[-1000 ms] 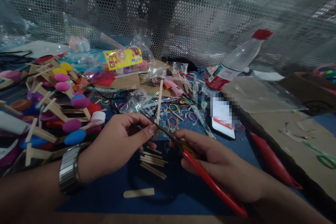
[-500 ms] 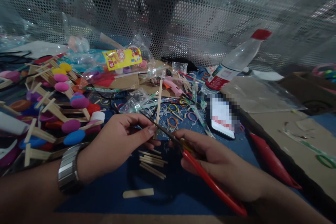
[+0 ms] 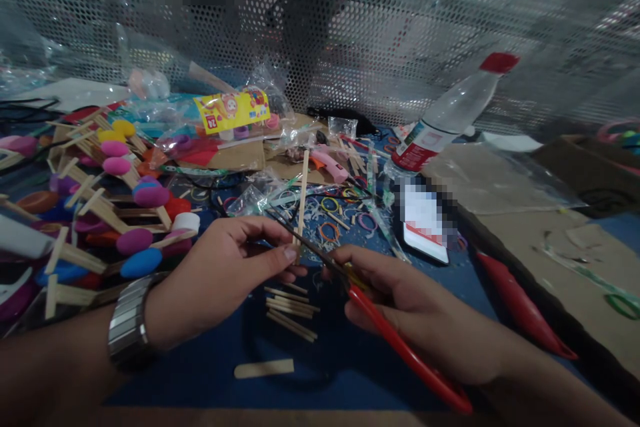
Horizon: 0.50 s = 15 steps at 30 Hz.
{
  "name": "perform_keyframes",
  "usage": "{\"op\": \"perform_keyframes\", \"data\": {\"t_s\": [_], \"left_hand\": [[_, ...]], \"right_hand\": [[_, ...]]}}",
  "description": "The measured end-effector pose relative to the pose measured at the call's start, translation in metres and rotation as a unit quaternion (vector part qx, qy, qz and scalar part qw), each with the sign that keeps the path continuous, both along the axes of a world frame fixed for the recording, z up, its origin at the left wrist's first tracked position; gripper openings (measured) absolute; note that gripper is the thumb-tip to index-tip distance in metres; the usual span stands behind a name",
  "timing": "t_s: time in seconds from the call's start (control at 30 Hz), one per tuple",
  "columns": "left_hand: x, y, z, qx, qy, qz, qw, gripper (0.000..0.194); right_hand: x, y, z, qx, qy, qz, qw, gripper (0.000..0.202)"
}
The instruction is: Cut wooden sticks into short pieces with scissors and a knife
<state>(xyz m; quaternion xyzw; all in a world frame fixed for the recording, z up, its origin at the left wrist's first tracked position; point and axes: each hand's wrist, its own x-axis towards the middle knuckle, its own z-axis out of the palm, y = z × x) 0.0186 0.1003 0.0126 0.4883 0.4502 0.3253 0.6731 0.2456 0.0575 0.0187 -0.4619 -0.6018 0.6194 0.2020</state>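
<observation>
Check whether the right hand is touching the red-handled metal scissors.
Touching. The head view shows the right hand wrapped around the handle end of the red-handled metal scissors.

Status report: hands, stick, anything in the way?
Left hand pinching wooden stick. Right hand gripping red-handled scissors, blades crossing the stick. Short sticks below, loose bands beyond; nothing seen blocking the blades.

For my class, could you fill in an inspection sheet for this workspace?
Surface: blue work surface, scattered with pale shavings.
Job's things: wooden stick, red-handled scissors, short sticks.
Clutter: stick assemblies with colourful rounded pieces, plastic bottle, smartphone, pink glue gun.
Grips: left grip pinches the wooden stick; right grip holds the scissors, blades at the stick.
Cables: dark cord, far left.
Surroundings: perforated panel behind.
</observation>
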Motion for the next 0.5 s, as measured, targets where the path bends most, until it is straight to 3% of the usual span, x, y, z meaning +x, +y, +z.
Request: {"op": "perform_keyframes", "data": {"t_s": [0.5], "left_hand": [[0.0006, 0.0009, -0.0010, 0.008, 0.005, -0.001, 1.000, 0.006]], "right_hand": [[-0.0003, -0.0002, 0.0003, 0.010, 0.004, -0.006, 1.000, 0.033]]}}
